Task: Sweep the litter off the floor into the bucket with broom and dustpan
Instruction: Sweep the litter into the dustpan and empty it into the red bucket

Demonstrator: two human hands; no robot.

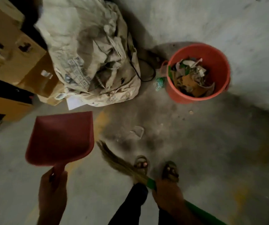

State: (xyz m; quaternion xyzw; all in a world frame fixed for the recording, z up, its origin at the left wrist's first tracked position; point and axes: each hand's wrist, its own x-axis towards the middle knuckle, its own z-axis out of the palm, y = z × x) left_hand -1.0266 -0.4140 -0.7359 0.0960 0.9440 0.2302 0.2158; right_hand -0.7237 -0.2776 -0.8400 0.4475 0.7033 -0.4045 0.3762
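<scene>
My left hand (53,185) grips the handle of a red dustpan (60,137), held above the floor at the left with its pan empty. My right hand (167,192) grips the green handle of a straw broom (119,163), whose bristles point up-left toward the dustpan. A clear scrap of litter (137,131) lies on the dusty floor between broom and bucket. The orange bucket (176,93) stands at the upper right, partly filled with paper and plastic scraps. A green wrapper (159,82) lies beside the bucket's left side.
A big crumpled white sack (88,51) leans against the wall at the top middle, with a black cord (145,73) trailing from it. Cardboard boxes (15,51) are stacked at the left. A white sheet (73,103) lies under the sack. My sandalled feet (156,166) stand behind the broom.
</scene>
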